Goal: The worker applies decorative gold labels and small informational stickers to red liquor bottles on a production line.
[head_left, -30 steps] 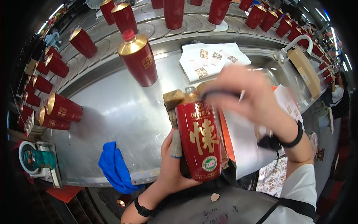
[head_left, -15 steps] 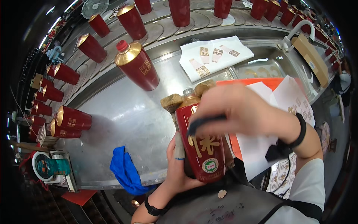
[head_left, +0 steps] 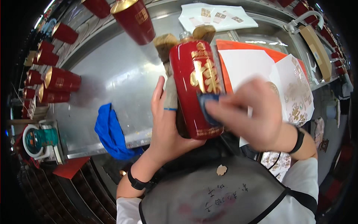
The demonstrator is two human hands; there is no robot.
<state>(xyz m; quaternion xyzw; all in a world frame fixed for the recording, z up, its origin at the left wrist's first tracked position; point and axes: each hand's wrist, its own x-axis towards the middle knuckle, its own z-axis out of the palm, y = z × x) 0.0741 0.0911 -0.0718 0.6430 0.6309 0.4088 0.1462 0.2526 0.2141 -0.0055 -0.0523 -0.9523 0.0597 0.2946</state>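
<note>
centre of the frame: red bottle (head_left: 197,87) with gold characters down its front, held upright-ish, neck end toward the top of the frame, base toward the apron. left hand (head_left: 167,125) cupped under and behind the bottle's left side, fingers pressed together and laid straight up along it, one fingertip capped in a pale cot with a blue rim. right hand (head_left: 257,112) blurred, at centre right, fingers curled and bunched, pressing a small dark blue pad (head_left: 207,108) flat against the lower front of the bottle; exact grip on the pad hard to tell through the blur. black band on each wrist.

just above the bottle, touching its top: two tan cork-like caps (head_left: 166,43).

behind, filling the upper middle: grey metal table (head_left: 112,74). lower left on its edge: crumpled blue cloth (head_left: 109,130), near the left hand but apart from it. upper middle: another red bottle with gold shoulder (head_left: 135,18), lying tilted. left edge of the frame: row of red bottles on their sides (head_left: 56,80). upper right: white label sheets (head_left: 216,16); centre right, under the right hand: white paper on an orange tray (head_left: 246,50). lower left corner: teal tape dispenser (head_left: 39,137). bottom: grey apron (head_left: 209,194).
</note>
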